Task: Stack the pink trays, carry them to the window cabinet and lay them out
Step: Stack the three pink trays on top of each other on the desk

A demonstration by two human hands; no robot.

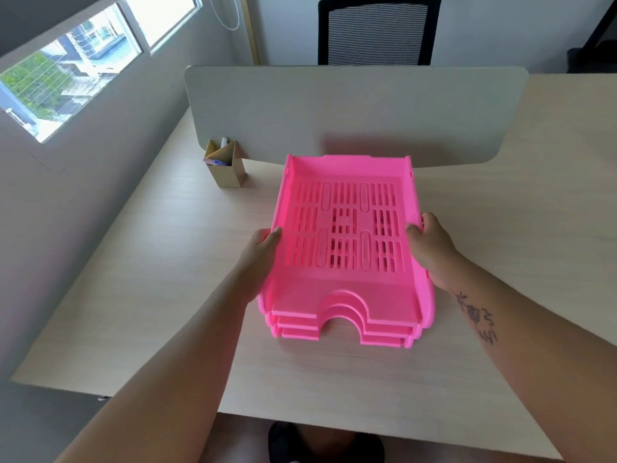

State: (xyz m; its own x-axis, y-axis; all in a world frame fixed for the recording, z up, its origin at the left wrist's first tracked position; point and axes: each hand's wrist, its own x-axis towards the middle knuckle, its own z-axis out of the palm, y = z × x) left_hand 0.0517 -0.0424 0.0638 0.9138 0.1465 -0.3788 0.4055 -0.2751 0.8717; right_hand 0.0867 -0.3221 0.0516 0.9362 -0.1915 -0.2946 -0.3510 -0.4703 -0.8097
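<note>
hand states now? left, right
Left hand: closed on the left side of the pink tray stack.
Right hand: closed on the stack's right side.

Desk (133, 295): pink trays (347, 228), pen holder (227, 168)

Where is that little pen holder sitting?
The pen holder stands on the desk, left of the pink trays, against the grey divider panel.

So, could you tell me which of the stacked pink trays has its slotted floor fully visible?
The top tray, nested highest in the stack between the left hand and right hand; the two below show only their front lips.
</note>
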